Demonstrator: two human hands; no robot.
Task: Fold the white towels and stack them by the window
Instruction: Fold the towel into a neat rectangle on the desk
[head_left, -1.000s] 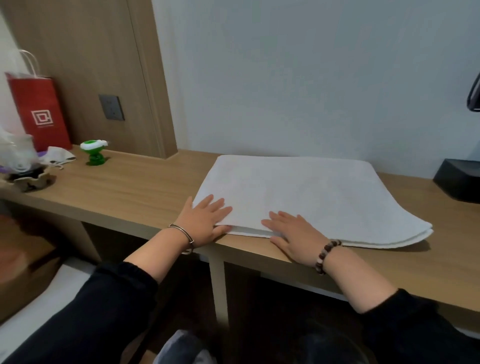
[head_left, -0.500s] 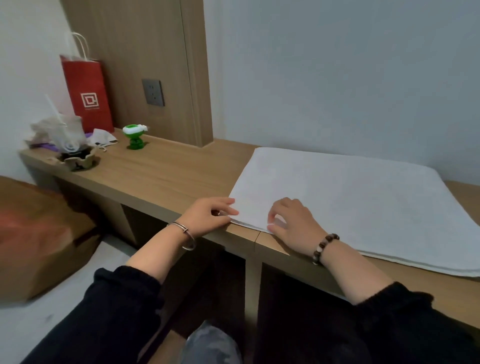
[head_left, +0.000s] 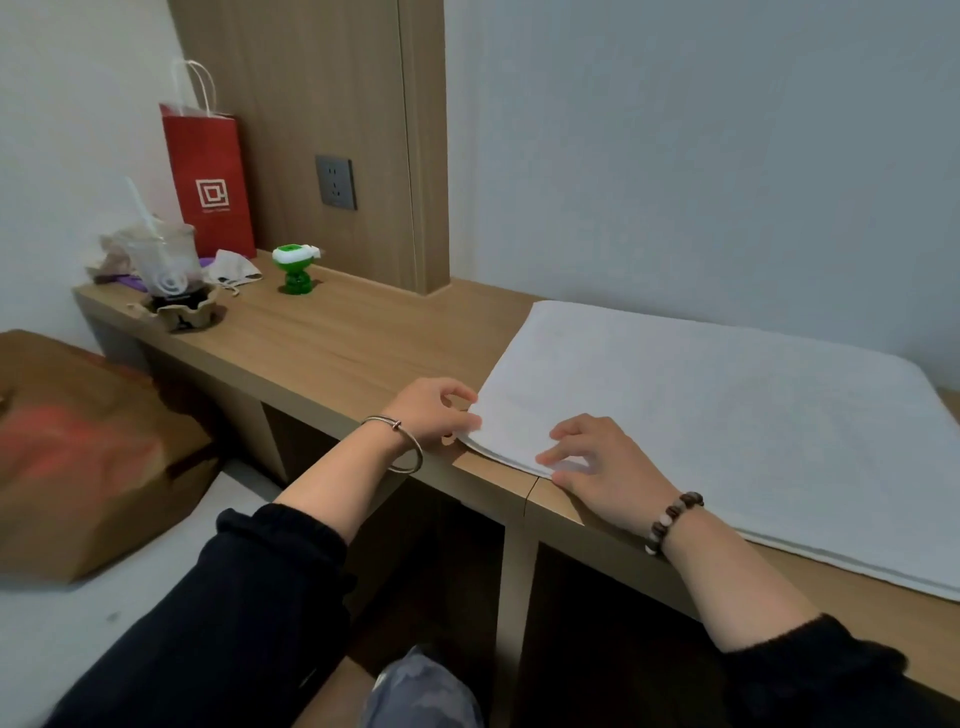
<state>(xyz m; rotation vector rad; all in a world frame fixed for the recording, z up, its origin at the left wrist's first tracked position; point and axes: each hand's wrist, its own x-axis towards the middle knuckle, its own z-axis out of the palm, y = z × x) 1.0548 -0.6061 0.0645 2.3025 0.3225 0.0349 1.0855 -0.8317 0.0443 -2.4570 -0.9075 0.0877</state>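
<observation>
Head view, left to right:
- At the worktop's (head_left: 337, 353) left end stand a drink cup (head_left: 161, 260) in a cardboard carrier, a red paper bag (head_left: 208, 176) at the back edge and a small green toy (head_left: 296, 270). All sit well apart from the towel, so they shouldn't hinder a fold.
- Your left hand (head_left: 431, 410) pinches the near left corner of the white towel (head_left: 701, 415) between thumb and fingertips, probably to lift it.
- Your right hand (head_left: 608, 462), near the left, curls its fingers onto the near edge with the thumb at the hem. It seems to pinch a second hold so the edge rises evenly.
- The white towel lies flat in two layers, from the front edge almost to the wall; its right end runs out of view.
- Open wood lies left of the towel; the wall limits any move backward.
</observation>
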